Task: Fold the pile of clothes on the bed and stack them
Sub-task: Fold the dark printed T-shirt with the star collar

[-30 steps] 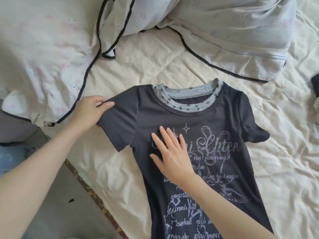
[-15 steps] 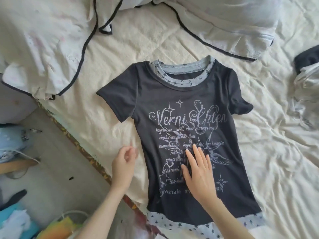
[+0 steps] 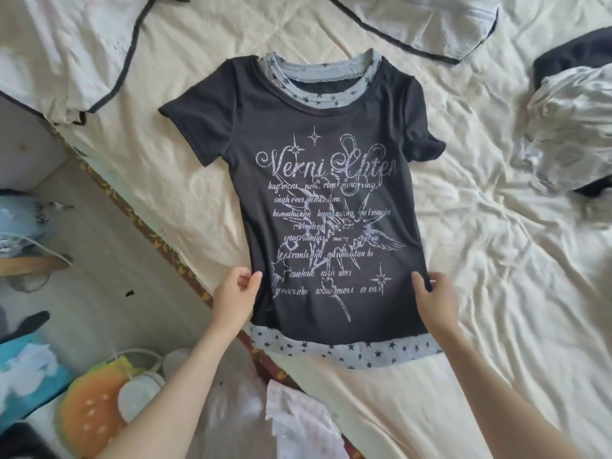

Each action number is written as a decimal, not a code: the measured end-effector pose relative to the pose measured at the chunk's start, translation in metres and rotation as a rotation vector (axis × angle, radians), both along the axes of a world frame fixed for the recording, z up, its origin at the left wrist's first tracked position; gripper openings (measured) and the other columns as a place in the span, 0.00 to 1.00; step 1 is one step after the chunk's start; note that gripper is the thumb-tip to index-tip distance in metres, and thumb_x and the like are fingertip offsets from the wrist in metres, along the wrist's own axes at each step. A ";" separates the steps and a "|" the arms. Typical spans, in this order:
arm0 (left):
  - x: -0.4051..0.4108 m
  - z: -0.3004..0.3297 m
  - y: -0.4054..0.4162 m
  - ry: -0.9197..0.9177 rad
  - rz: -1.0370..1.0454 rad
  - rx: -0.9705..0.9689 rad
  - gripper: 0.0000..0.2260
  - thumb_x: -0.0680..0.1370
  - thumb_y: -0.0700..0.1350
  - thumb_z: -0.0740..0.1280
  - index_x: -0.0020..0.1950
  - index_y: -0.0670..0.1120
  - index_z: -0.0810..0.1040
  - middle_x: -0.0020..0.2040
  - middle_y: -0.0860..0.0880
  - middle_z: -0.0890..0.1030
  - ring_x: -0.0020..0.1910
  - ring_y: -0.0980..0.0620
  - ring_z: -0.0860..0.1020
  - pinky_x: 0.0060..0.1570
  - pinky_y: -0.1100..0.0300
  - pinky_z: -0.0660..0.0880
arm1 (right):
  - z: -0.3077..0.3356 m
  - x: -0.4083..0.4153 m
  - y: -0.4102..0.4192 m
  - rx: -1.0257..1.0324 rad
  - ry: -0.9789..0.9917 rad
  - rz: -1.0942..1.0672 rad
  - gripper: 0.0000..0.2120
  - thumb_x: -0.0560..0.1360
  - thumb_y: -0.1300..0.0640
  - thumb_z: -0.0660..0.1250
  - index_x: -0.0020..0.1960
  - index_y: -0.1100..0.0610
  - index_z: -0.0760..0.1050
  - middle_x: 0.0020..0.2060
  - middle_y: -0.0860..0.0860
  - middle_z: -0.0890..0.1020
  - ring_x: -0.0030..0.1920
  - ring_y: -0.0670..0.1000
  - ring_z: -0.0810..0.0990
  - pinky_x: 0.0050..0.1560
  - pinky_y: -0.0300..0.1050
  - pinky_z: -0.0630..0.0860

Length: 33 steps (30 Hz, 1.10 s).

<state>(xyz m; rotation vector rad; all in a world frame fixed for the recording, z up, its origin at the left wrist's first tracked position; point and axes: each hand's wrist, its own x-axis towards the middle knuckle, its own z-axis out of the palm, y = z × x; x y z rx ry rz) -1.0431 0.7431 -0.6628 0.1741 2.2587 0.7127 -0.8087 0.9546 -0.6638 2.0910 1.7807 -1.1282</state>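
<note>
A dark grey T-shirt (image 3: 318, 134) with pale script print and a grey star-patterned collar and hem lies flat, face up, on the cream bedsheet (image 3: 496, 293). My left hand (image 3: 235, 294) pinches the shirt's left side seam just above the hem, thumb on top. My right hand (image 3: 433, 299) grips the right side seam at the same height, thumb over the fabric and fingers underneath. Both sleeves are spread out.
A heap of grey and dark clothes (image 3: 576, 124) lies at the right edge of the bed. A pale quilt with black piping (image 3: 82, 54) covers the top left. The bed's edge (image 3: 159, 240) runs diagonally; floor clutter, including an orange cushion (image 3: 92, 412), sits below left.
My left hand went from the left sleeve down to the side seam near the hem. My right hand slid off the chest print to the right seam. The view moved down the shirt.
</note>
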 end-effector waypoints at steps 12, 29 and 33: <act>0.023 0.011 -0.031 0.099 0.034 -0.082 0.15 0.82 0.47 0.55 0.62 0.37 0.66 0.59 0.39 0.73 0.56 0.40 0.72 0.48 0.57 0.63 | 0.007 0.042 -0.026 0.142 -0.145 0.280 0.24 0.79 0.47 0.59 0.31 0.58 0.59 0.23 0.54 0.68 0.29 0.59 0.68 0.30 0.49 0.60; 0.018 0.024 0.053 0.513 -0.579 -0.165 0.21 0.78 0.40 0.64 0.70 0.38 0.67 0.70 0.35 0.65 0.68 0.35 0.65 0.64 0.40 0.65 | 0.011 -0.004 0.054 0.168 0.192 0.049 0.13 0.80 0.51 0.56 0.51 0.60 0.74 0.44 0.51 0.79 0.45 0.53 0.76 0.46 0.47 0.69; 0.012 0.004 0.106 0.418 -0.823 -0.244 0.31 0.80 0.56 0.58 0.78 0.52 0.47 0.78 0.45 0.42 0.76 0.43 0.41 0.71 0.38 0.45 | 0.012 -0.064 0.113 -0.077 0.553 -0.375 0.12 0.80 0.52 0.58 0.40 0.56 0.71 0.40 0.55 0.78 0.37 0.52 0.78 0.41 0.46 0.76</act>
